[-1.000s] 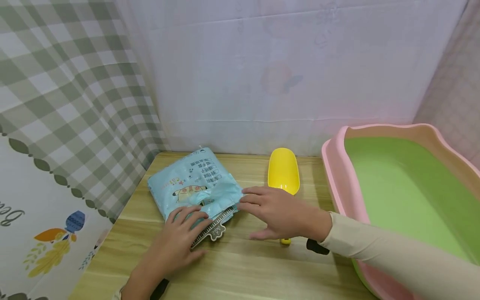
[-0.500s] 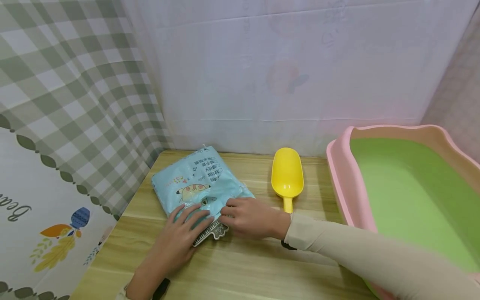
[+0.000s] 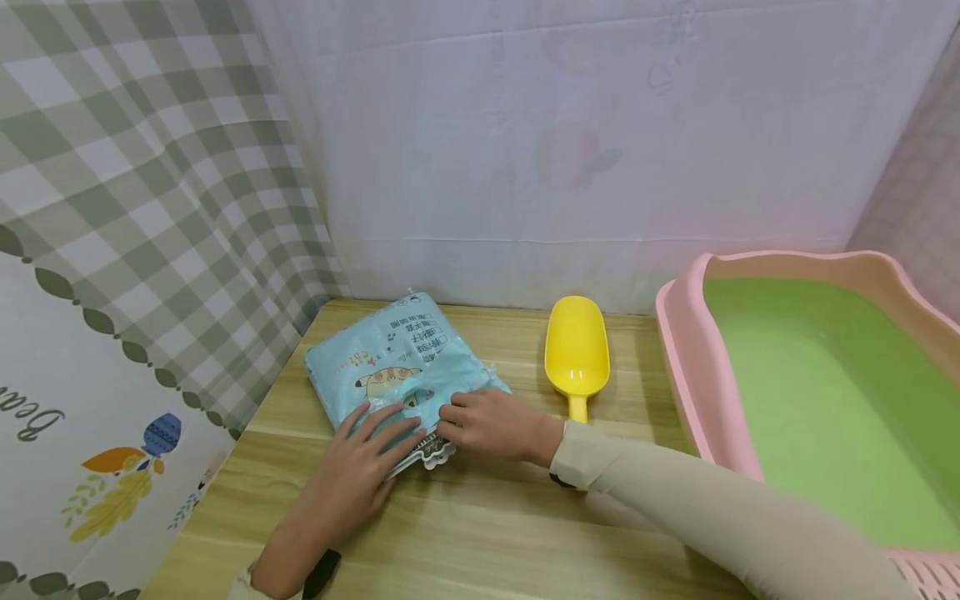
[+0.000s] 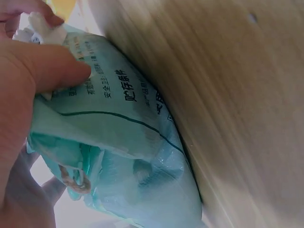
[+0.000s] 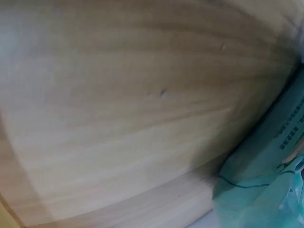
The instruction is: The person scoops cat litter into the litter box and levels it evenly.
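A light blue plastic bag [image 3: 401,358] with a cartoon animal and printed characters lies on the wooden table. At its near edge sits a bag clip [image 3: 427,454], a dark strip with ruler-like marks and a scalloped white end. My left hand [image 3: 358,467] grips this edge, fingers spread over the bag and thumb on its other face, as the left wrist view shows. With curled fingers my right hand [image 3: 491,425] pinches at the clip's scalloped end; its white part [image 4: 47,31] shows beside the right fingertips in the left wrist view. In the right wrist view the bag [image 5: 247,199] fills the lower right corner.
A yellow scoop [image 3: 577,350] lies behind the right forearm, handle toward me. To the right stands a large litter tray [image 3: 705,367] with a pink rim and green inside. A white cloth [image 3: 487,167] hangs behind the table [image 3: 480,542], a checked one [image 3: 210,208] at the left.
The right hand has come left and down from the bag's corner to the clip, and its fingers have curled. The clip's end has tilted, showing its white edge. The left hand stays nearly still.
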A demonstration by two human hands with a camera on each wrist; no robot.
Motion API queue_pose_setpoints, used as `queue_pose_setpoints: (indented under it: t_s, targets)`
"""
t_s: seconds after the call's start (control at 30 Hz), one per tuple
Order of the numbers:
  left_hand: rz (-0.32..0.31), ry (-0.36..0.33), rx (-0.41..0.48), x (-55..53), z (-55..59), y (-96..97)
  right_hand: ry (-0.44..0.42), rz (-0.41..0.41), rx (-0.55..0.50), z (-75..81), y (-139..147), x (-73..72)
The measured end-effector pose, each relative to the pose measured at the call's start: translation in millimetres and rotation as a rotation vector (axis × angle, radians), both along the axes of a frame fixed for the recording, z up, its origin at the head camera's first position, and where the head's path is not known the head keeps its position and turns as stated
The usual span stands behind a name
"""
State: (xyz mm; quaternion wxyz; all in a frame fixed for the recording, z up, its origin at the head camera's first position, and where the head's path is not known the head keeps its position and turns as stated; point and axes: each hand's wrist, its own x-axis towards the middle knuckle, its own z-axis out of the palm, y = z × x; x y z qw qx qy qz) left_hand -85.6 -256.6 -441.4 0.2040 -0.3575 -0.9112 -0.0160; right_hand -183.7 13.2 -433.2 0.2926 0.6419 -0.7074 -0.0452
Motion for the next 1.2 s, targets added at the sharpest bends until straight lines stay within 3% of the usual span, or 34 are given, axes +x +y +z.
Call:
queue_pose_setpoints:
  t_s: [0.23, 0.63, 1.0, 1.2]
  targets:
    - [0.001, 0.005, 0.008, -1.1, 2.6, 3.1, 0.028, 0.017, -0.026, 0.4, 3, -4.7]
    - [0.015, 0.044, 0.006, -3.6, 10.8, 17.8, 0.003, -0.023, 0.001, 9.6, 15, -16.1]
    - [0.039, 0.019, 0.052, -2.7, 9.1, 19.5, -0.091, -0.045, 0.001, 11.1, 23, -21.6]
    - [0.064, -0.009, 0.063, -2.2, 8.2, 19.2, -0.188, -0.020, -0.033, 11.3, 23, -19.3]
